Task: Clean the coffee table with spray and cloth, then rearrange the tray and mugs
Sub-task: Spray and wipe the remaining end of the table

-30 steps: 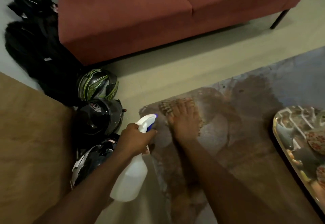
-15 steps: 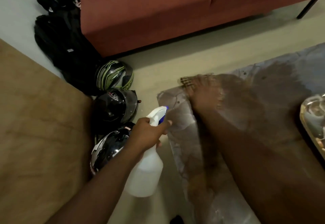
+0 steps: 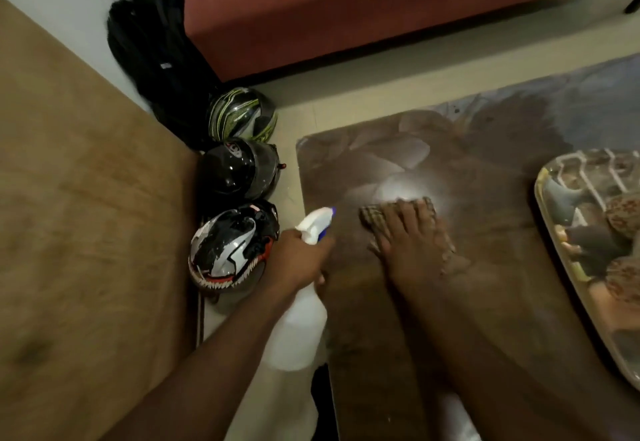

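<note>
The dark glossy coffee table point(image 3: 485, 177) fills the right half of the view. My right hand point(image 3: 414, 248) lies flat on a checked cloth point(image 3: 372, 217), pressing it onto the table near its left edge. My left hand point(image 3: 296, 260) grips the neck of a white spray bottle point(image 3: 298, 329) with a blue nozzle, held just off the table's left edge. A shiny metal tray point(image 3: 543, 198) sits at the right edge of the view, with patterned mugs point(image 3: 623, 213) partly cut off by the frame.
Three motorcycle helmets point(image 3: 239, 177) stand in a row on the floor left of the table, beside a wooden panel point(image 3: 86, 215). A black bag point(image 3: 156, 45) leans on the wall. A red sofa point(image 3: 346, 7) runs along the back.
My right hand has pulled the cloth back from the table's far left corner toward me. The left hand keeps holding the bottle in about the same place.
</note>
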